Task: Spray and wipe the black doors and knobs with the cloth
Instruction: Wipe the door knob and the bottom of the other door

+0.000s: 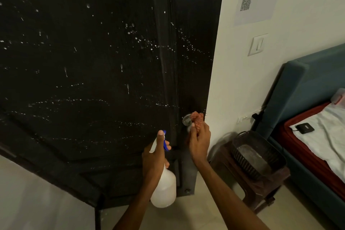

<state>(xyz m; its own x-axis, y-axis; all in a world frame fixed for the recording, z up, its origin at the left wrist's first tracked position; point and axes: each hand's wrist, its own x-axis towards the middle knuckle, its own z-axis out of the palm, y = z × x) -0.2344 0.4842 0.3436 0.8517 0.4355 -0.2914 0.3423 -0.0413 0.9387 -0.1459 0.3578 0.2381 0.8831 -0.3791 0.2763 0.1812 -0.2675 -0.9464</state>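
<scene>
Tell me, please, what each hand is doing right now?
Left hand: closed round the white plastic spray bottle with a blue trigger.
Right hand: closed on the bunched orange cloth, pressing it against the round metal door knob.

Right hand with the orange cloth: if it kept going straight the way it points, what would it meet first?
Probably the silver door knob: the right hand holds the orange cloth right at it, with the black door just behind. Depth is hard to judge.

L hand (155,157) was raised w/ fingers curled round the spray bottle (164,186), thumb up along its head. R hand (198,142) was lifted beside it, fingers pinching the cloth (197,118). Both forearms reached forward, close together.
</scene>
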